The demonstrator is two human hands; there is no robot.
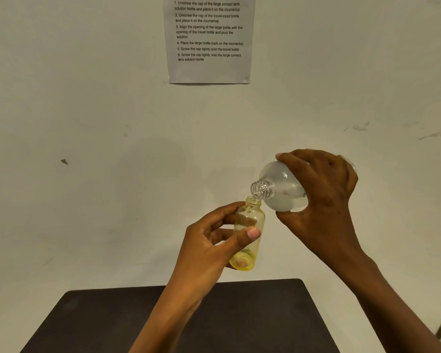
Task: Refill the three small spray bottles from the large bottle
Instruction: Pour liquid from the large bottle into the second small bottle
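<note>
Left hand (209, 240) pinches small yellow-tinted transparent bottle (248, 233), uncapped, held upright with slight tilt above the dark matte table (112, 317). Right hand (323, 189) wraps around large clear bottle (278, 187), rounded shoulder, threaded neck, tipped mouth-down. Neck rim sits just over the small bottle's opening, touching or nearly so. Clear liquid lies in the large bottle's lower side; level in the small bottle cannot be read. Printed instruction sheet (209, 39) hangs on the scuffed off-white wall (87, 123).
</note>
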